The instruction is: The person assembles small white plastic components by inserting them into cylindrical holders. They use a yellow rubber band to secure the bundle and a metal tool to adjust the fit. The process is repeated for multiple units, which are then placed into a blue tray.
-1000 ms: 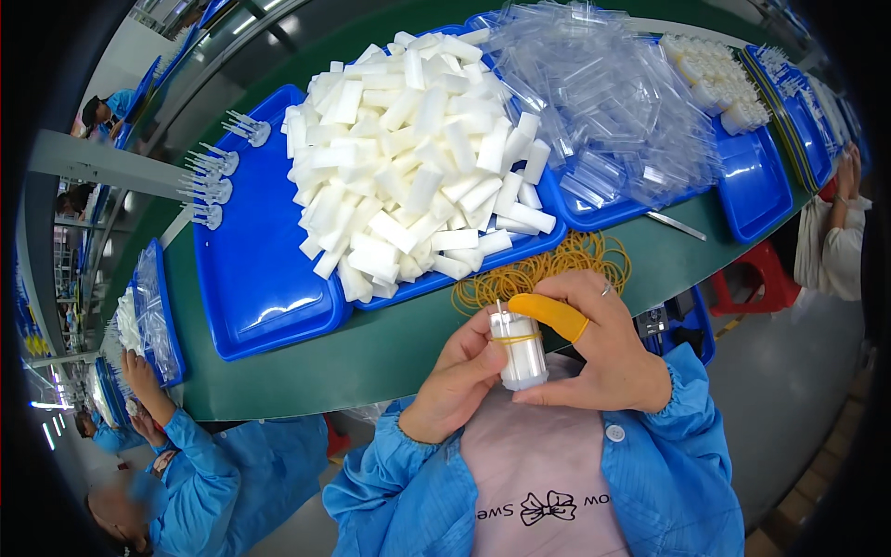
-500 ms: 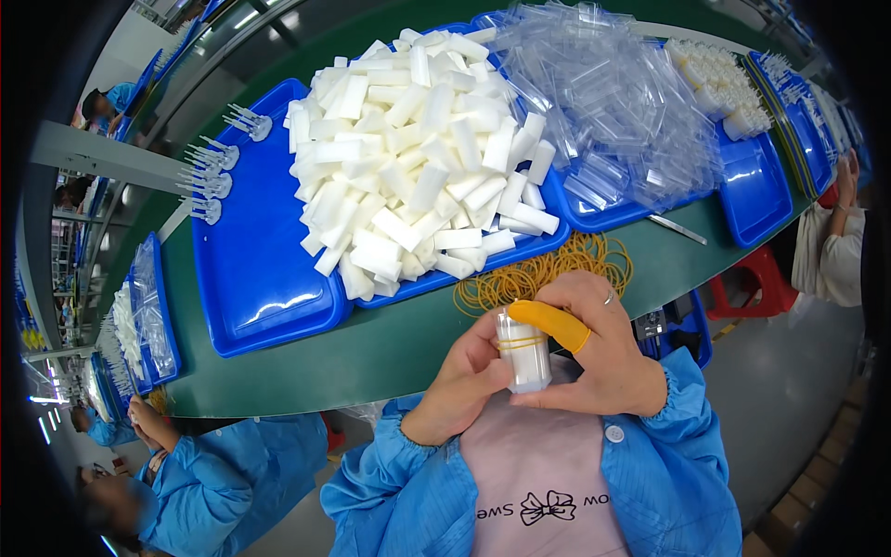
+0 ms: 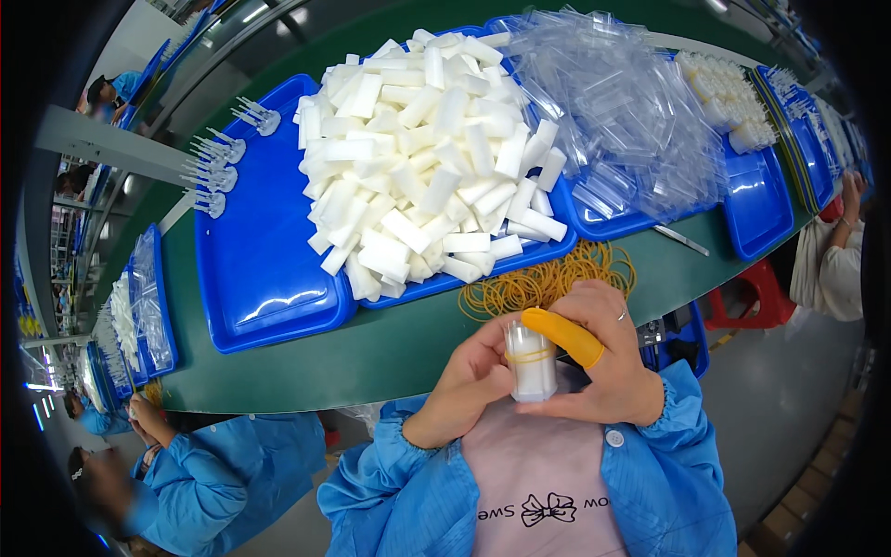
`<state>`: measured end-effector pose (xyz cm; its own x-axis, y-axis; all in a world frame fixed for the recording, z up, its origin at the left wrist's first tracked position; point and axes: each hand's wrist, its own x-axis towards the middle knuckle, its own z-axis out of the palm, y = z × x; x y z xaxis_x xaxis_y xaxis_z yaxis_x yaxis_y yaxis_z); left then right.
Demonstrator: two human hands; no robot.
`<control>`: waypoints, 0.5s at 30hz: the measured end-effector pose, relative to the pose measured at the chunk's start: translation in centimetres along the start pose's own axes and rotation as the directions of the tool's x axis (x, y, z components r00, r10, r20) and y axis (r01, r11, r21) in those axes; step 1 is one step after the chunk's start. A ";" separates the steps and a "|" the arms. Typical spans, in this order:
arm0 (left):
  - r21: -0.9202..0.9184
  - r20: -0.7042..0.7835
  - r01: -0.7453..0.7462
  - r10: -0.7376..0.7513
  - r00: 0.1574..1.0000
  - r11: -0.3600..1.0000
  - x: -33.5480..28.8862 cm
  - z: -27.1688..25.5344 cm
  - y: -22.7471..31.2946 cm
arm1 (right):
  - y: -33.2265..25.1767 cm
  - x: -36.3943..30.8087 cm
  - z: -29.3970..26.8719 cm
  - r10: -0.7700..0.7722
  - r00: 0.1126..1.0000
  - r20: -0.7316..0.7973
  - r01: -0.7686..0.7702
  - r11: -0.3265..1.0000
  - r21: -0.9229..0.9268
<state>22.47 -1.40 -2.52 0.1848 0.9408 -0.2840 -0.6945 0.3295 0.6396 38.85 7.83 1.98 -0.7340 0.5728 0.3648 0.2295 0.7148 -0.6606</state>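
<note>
Between my hands, in front of my chest, stands a small upright bundle [image 3: 532, 373] of clear plastic with white material inside. A yellow rubber band [image 3: 529, 356] runs around its middle. My left hand [image 3: 469, 385] grips the bundle's left side, thumb across the front. My right hand [image 3: 608, 348] has a yellow finger cot [image 3: 563, 336] on one finger, which bends over the top right of the bundle. The right thumb lies along the bundle's lower edge. Parts of the bundle are hidden behind the fingers.
Just beyond my hands lies a heap of yellow rubber bands [image 3: 548, 283]. White foam blocks [image 3: 418, 158] pile up on a blue tray [image 3: 269, 269] holding white pronged parts [image 3: 213, 176]. Clear plastic pieces [image 3: 622, 121] and a metal tool [image 3: 682, 240] lie right. A co-worker [image 3: 223, 473] sits left.
The yellow bands on the bundle look closer together than before. My hands and the bundle sit slightly further right and lower in view, and the whole scene has shifted a little.
</note>
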 end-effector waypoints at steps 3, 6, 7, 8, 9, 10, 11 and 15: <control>-0.056 0.102 0.133 -0.126 0.987 0.990 0.0 0.7 1.5 | 0.4 0.0 -0.1 -0.003 1.000 -0.030 0.006 0.996 0.089; -0.040 0.119 0.134 -0.128 0.985 0.990 0.1 0.4 1.6 | 0.4 0.1 0.1 0.012 0.998 -0.061 -0.003 0.989 0.147; -0.042 0.114 0.104 -0.099 0.988 0.994 0.1 0.1 1.4 | 0.3 0.2 0.3 0.019 0.997 -0.079 -0.007 0.988 0.154; -0.046 0.108 0.076 -0.071 0.992 0.996 0.1 -0.3 1.0 | 0.3 0.2 0.4 0.028 0.995 -0.094 -0.013 0.987 0.162; -0.050 0.102 0.048 -0.043 0.994 0.998 0.1 -0.5 0.8 | 0.3 0.4 0.3 0.004 0.996 -0.090 0.007 0.992 0.126; -0.038 0.071 0.046 -0.043 0.997 0.998 0.1 -0.4 0.9 | 0.2 0.5 0.2 -0.020 0.996 -0.086 0.028 0.995 0.091; -0.026 0.039 0.047 -0.046 0.998 0.999 0.1 -0.2 0.9 | 0.2 0.5 0.1 -0.041 0.996 -0.082 0.046 0.997 0.057; -0.034 0.020 0.043 -0.042 0.999 0.998 0.1 -0.3 0.7 | 0.4 0.2 0.3 -0.030 0.997 -0.076 0.034 0.998 0.062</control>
<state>21.80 -1.08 -2.26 0.2280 0.9275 -0.2962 -0.7094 0.3666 0.6020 38.59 8.14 1.63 -0.6899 0.5801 0.4330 0.1643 0.7080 -0.6868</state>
